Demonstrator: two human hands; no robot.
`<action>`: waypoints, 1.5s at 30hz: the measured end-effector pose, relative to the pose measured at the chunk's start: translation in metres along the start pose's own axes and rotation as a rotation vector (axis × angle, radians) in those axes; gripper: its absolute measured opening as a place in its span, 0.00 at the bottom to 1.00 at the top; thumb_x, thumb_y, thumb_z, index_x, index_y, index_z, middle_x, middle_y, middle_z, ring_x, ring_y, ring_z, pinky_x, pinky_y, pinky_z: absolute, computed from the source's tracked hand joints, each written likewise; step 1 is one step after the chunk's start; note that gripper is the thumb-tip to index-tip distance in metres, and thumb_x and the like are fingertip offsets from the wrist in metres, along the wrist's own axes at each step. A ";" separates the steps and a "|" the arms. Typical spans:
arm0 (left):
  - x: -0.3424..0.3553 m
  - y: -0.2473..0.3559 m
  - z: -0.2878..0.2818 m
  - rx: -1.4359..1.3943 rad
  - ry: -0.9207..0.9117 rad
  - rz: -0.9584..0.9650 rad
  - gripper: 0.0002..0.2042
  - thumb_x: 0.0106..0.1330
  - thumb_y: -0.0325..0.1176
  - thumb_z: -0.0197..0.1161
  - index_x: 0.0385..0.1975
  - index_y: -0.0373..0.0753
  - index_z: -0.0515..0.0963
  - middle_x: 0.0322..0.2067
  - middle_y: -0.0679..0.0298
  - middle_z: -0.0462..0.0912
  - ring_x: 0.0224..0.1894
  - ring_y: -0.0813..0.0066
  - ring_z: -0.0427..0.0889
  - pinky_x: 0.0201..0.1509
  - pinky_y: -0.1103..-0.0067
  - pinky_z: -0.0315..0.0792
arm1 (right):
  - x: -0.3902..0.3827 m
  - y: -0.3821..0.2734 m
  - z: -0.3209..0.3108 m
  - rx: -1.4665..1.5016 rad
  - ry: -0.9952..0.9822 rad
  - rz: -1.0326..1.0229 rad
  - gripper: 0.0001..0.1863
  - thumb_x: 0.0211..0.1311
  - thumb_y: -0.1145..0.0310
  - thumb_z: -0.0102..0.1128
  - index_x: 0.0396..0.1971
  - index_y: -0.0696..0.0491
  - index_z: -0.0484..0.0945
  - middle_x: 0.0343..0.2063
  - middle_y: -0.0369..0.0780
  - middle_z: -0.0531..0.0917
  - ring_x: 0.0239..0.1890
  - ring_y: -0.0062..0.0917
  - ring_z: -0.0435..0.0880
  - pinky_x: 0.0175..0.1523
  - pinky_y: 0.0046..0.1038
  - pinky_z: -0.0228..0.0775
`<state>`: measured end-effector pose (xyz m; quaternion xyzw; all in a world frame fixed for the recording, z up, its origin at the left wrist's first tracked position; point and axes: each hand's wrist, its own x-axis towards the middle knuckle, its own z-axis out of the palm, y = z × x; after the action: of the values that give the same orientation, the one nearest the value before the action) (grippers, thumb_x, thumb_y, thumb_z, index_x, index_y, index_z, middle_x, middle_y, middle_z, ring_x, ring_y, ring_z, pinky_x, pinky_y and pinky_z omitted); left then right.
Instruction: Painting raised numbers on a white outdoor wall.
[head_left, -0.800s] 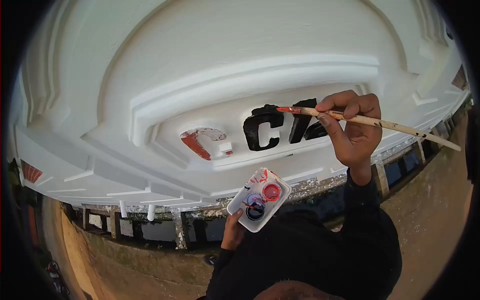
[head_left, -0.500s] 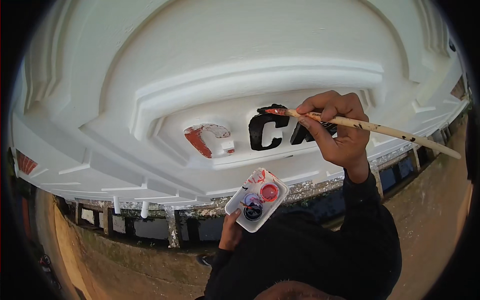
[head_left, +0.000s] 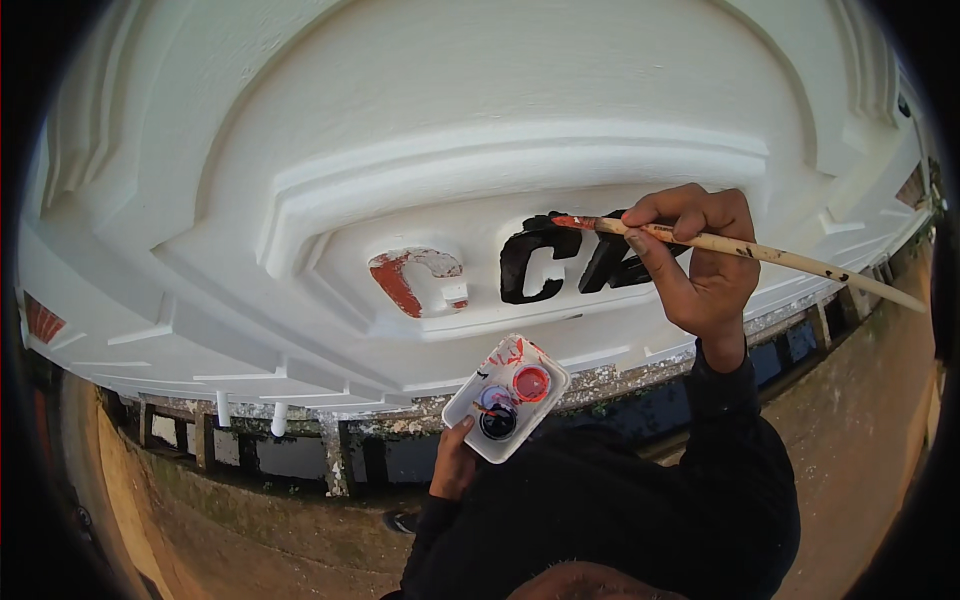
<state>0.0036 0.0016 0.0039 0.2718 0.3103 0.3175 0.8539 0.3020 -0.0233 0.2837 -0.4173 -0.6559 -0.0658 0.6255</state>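
Observation:
In my right hand (head_left: 705, 265) is a long wooden paintbrush (head_left: 800, 260), pinched near its ferrule; the red-coated bristles lie over the top of a raised black letter (head_left: 525, 270), though contact is hard to tell. More black lettering (head_left: 605, 262) extends behind that hand and is partly hidden. To the left, another raised letter (head_left: 395, 280) is patchy red and white. Below, my left hand (head_left: 453, 460) grips a white tray (head_left: 530, 425) holding a pot of red paint (head_left: 531, 383), a dark pot (head_left: 498, 423) and a pale pot behind it, with red smears at the tray's far end.
The letters sit in a recessed panel of a white moulded wall (head_left: 480, 90) filling the upper view. Along its lower edge runs a weathered concrete railing (head_left: 335, 450) with dark openings. A brown ground surface (head_left: 850, 420) shows at right; white pipe stubs (head_left: 280, 415) hang at lower left.
The brush tip has shifted left along the black letter's top, then slightly back right. The tray in my left hand sits a little further left in view.

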 end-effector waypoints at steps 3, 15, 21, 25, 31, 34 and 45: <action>0.000 -0.001 -0.004 -0.008 0.011 -0.043 0.31 0.65 0.39 0.61 0.66 0.32 0.62 0.61 0.53 0.72 0.63 0.60 0.73 0.69 0.65 0.66 | 0.002 -0.002 0.006 -0.029 -0.094 0.013 0.16 0.56 0.87 0.66 0.33 0.56 0.66 0.33 0.43 0.83 0.37 0.21 0.85 0.38 0.18 0.77; 0.001 0.000 -0.008 -0.030 0.011 -0.024 0.31 0.66 0.40 0.60 0.67 0.33 0.62 0.62 0.53 0.72 0.64 0.59 0.72 0.69 0.65 0.65 | 0.003 0.003 -0.002 -0.044 -0.100 0.058 0.15 0.58 0.87 0.63 0.35 0.56 0.64 0.35 0.45 0.81 0.40 0.22 0.84 0.40 0.20 0.78; 0.003 0.002 -0.005 -0.014 -0.017 -0.009 0.31 0.65 0.40 0.60 0.67 0.33 0.62 0.62 0.53 0.72 0.64 0.59 0.72 0.69 0.64 0.65 | 0.002 -0.001 -0.005 -0.079 -0.092 0.074 0.16 0.59 0.87 0.62 0.35 0.56 0.64 0.35 0.44 0.81 0.40 0.22 0.84 0.41 0.19 0.78; 0.002 0.002 -0.003 -0.019 -0.018 -0.010 0.32 0.64 0.40 0.61 0.66 0.33 0.62 0.62 0.53 0.73 0.64 0.59 0.73 0.69 0.64 0.65 | 0.002 -0.003 -0.015 -0.171 -0.084 0.061 0.17 0.59 0.87 0.62 0.36 0.56 0.63 0.35 0.45 0.80 0.40 0.22 0.84 0.43 0.20 0.78; 0.002 0.000 -0.007 -0.026 -0.009 -0.031 0.33 0.64 0.41 0.62 0.66 0.33 0.62 0.61 0.53 0.73 0.63 0.59 0.73 0.69 0.65 0.65 | 0.002 -0.009 -0.019 -0.104 0.008 -0.009 0.18 0.58 0.88 0.62 0.37 0.55 0.63 0.35 0.46 0.81 0.41 0.24 0.85 0.44 0.21 0.79; 0.001 -0.001 -0.005 -0.033 -0.007 -0.025 0.33 0.64 0.41 0.62 0.67 0.32 0.62 0.61 0.54 0.73 0.63 0.60 0.73 0.69 0.65 0.66 | 0.006 -0.012 -0.004 -0.021 -0.051 -0.017 0.18 0.58 0.89 0.63 0.37 0.56 0.63 0.35 0.46 0.81 0.42 0.25 0.85 0.44 0.22 0.80; -0.006 -0.004 -0.005 -0.073 0.034 0.035 0.28 0.66 0.37 0.61 0.64 0.32 0.65 0.55 0.56 0.77 0.56 0.65 0.79 0.59 0.70 0.75 | 0.040 -0.020 0.039 -0.035 -0.310 -0.033 0.15 0.59 0.84 0.66 0.39 0.58 0.68 0.33 0.41 0.82 0.41 0.27 0.87 0.43 0.25 0.82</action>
<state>-0.0018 -0.0045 0.0003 0.2404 0.3081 0.3480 0.8521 0.2649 0.0058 0.3195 -0.4227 -0.7500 -0.0224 0.5083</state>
